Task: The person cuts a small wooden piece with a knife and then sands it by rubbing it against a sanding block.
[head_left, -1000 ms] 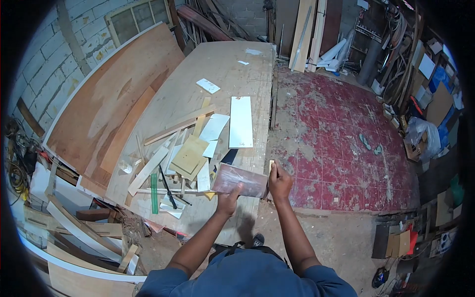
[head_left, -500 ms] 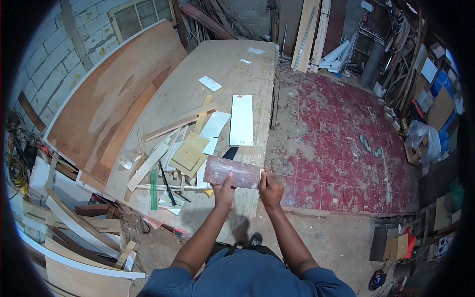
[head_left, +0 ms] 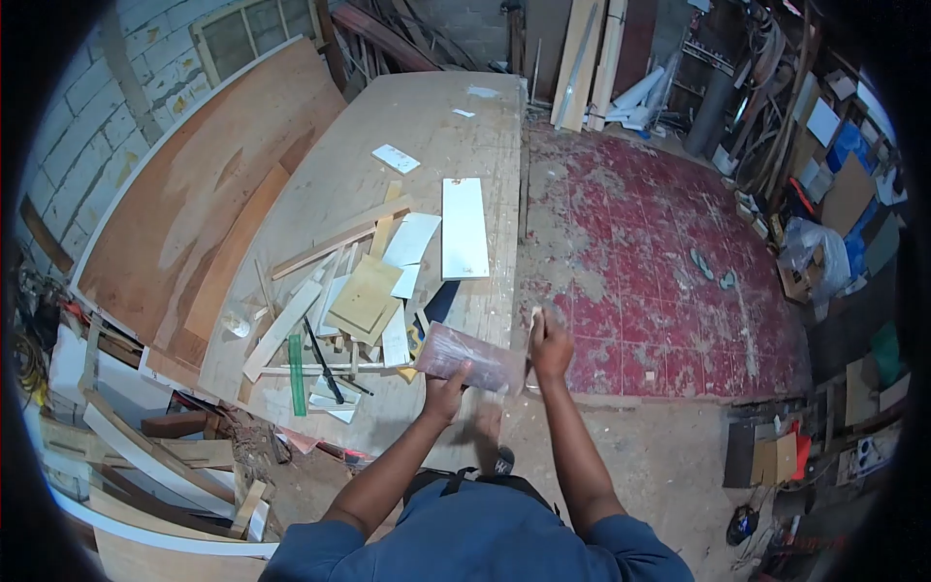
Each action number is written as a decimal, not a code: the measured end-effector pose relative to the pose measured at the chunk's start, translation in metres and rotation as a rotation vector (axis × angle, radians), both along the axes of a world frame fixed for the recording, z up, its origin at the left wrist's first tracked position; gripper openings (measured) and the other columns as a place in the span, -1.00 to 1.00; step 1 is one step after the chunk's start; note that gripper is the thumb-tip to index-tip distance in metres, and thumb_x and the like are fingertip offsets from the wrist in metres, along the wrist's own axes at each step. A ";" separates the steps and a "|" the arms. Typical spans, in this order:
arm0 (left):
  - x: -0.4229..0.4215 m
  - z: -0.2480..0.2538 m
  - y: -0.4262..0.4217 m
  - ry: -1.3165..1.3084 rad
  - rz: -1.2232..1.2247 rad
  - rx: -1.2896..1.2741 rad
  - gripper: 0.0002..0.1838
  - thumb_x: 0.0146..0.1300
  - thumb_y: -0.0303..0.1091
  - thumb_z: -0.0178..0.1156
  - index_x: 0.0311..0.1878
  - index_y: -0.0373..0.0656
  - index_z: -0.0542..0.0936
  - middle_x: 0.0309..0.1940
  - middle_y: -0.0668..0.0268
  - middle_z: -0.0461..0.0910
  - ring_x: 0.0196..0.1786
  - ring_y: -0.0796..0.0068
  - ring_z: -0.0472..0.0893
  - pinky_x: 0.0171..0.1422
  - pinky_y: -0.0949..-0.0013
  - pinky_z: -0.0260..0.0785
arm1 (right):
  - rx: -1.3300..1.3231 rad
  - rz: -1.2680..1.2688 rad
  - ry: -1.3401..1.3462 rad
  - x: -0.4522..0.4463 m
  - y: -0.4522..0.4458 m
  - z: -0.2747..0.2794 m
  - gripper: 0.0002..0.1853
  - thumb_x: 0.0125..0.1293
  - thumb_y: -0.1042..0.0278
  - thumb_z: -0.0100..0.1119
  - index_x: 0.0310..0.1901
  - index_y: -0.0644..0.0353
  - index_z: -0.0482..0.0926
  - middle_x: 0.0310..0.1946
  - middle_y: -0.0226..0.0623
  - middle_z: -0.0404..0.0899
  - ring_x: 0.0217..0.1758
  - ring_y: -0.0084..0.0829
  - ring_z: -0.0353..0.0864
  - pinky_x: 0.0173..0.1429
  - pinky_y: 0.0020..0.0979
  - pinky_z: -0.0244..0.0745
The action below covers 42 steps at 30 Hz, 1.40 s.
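Note:
A reddish-brown flat board (head_left: pixel 475 357) is held by my left hand (head_left: pixel 447 392), thumb on top, tilted over the near edge of the plywood table. Just beyond the board's right end is my right hand (head_left: pixel 551 347), its fingers closed on a small pale piece (head_left: pixel 535 318). A yellowish square block (head_left: pixel 367 299) and a pile of wood scraps lie left of the board. Farther up, a long white panel (head_left: pixel 465 228) rests on the table. A green strip (head_left: pixel 297 375) and a black rod (head_left: pixel 321 360) are at the lower left of the pile.
The plywood table (head_left: pixel 436 116) stretches away ahead. A large curved brown panel (head_left: pixel 208 199) leans along its left side. The worn red tiled floor (head_left: pixel 669 281) lies right, with green sandals (head_left: pixel 713 269) on it. Cardboard boxes (head_left: pixel 773 458) stand at the lower right.
Both hands and the board first move left and closer together, then right again. My right hand now stands apart from the board's end. The whole view has shifted slightly.

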<state>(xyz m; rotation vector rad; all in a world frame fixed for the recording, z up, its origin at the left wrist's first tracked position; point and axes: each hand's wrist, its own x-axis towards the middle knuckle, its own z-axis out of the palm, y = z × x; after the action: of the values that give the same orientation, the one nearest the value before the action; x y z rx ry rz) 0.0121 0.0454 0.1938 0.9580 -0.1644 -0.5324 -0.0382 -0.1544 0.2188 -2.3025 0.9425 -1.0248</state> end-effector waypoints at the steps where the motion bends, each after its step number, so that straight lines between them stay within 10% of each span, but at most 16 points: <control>1: -0.004 -0.002 0.007 0.068 -0.042 -0.025 -0.56 0.26 -0.47 0.26 0.17 -0.18 0.37 0.03 0.28 0.48 0.08 0.41 0.52 0.17 0.28 0.42 | 0.085 0.004 -0.069 0.002 -0.009 0.003 -0.75 0.33 0.27 0.13 -0.08 0.21 0.66 -0.47 -0.09 0.63 -0.49 -0.19 0.63 -0.42 -0.29 0.47; 6: -0.009 -0.109 0.047 0.225 0.045 0.018 -0.55 0.25 -0.48 0.25 0.18 -0.20 0.36 0.07 0.23 0.47 0.11 0.30 0.52 0.18 0.15 0.45 | 0.483 0.113 -0.426 -0.016 -0.021 -0.037 -0.73 0.35 0.26 0.15 -0.07 0.28 0.63 -0.48 -0.34 0.63 -0.52 -0.42 0.58 -0.48 -0.37 0.43; 8: -0.006 -0.139 0.069 0.501 0.145 0.235 -0.56 0.26 -0.50 0.24 0.18 -0.23 0.35 0.09 0.18 0.46 0.13 0.21 0.51 0.18 0.02 0.45 | 1.185 0.176 -0.400 -0.039 -0.003 -0.029 -0.75 0.37 0.26 0.16 -0.05 0.25 0.59 -0.47 -0.50 0.55 -0.58 -0.55 0.48 -0.45 -0.48 0.44; 13: -0.005 -0.186 0.116 0.586 0.155 0.399 -0.52 0.25 -0.46 0.24 0.20 -0.25 0.33 0.09 0.11 0.45 0.13 0.07 0.50 0.19 -0.09 0.43 | 1.512 0.290 -0.418 -0.078 0.047 -0.081 -0.66 0.37 0.44 0.07 0.16 0.18 0.39 -0.18 -0.30 0.57 -0.28 -0.44 0.60 -0.24 -0.40 0.57; 20: 0.012 -0.175 0.156 0.709 -0.773 0.920 -0.44 0.34 0.03 0.04 0.23 -0.18 0.32 -0.05 0.12 0.55 0.01 0.12 0.57 0.07 -0.06 0.46 | 1.899 0.063 -0.664 -0.100 0.099 -0.147 -0.73 0.33 0.52 -0.07 0.05 0.19 0.43 -0.39 -0.32 0.45 -0.49 -0.48 0.45 -0.45 -0.43 0.47; 24: 0.026 -0.180 0.147 0.409 -1.046 0.773 -0.72 0.29 -0.22 0.18 -0.06 -0.21 0.52 -0.33 0.29 0.58 -0.38 0.46 0.57 -0.20 0.33 0.48 | 1.770 0.112 -0.480 -0.093 0.132 -0.124 -0.62 0.36 0.47 -0.10 0.20 0.23 0.38 -0.16 -0.18 0.61 -0.39 -0.43 0.54 -0.37 -0.44 0.51; 29: 0.014 -0.098 0.076 -0.684 -0.430 0.515 -0.75 0.22 -0.50 0.21 -0.03 -0.28 0.55 -0.21 0.26 0.62 -0.27 0.56 0.59 -0.16 0.51 0.45 | 1.733 0.373 -0.387 -0.086 0.146 -0.116 -0.62 0.40 0.43 -0.08 0.23 0.22 0.39 -0.07 -0.17 0.62 -0.24 -0.43 0.62 -0.29 -0.42 0.54; 42: 0.041 -0.083 0.076 -0.226 -0.801 0.505 -0.79 0.25 -0.41 0.27 -0.12 -0.32 0.58 -0.36 0.32 0.58 -0.42 0.65 0.52 -0.30 0.55 0.41 | 1.314 0.247 -0.336 -0.075 0.147 -0.113 -0.86 0.26 0.54 0.22 -0.16 0.32 0.53 -0.31 -0.28 0.62 -0.37 -0.44 0.69 -0.41 -0.52 0.60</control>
<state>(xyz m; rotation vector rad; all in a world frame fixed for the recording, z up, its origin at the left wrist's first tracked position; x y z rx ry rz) 0.0526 0.1212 0.1104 1.4428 -0.6549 -1.2389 -0.1131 -0.0073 0.1053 -1.0601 0.7770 -0.3974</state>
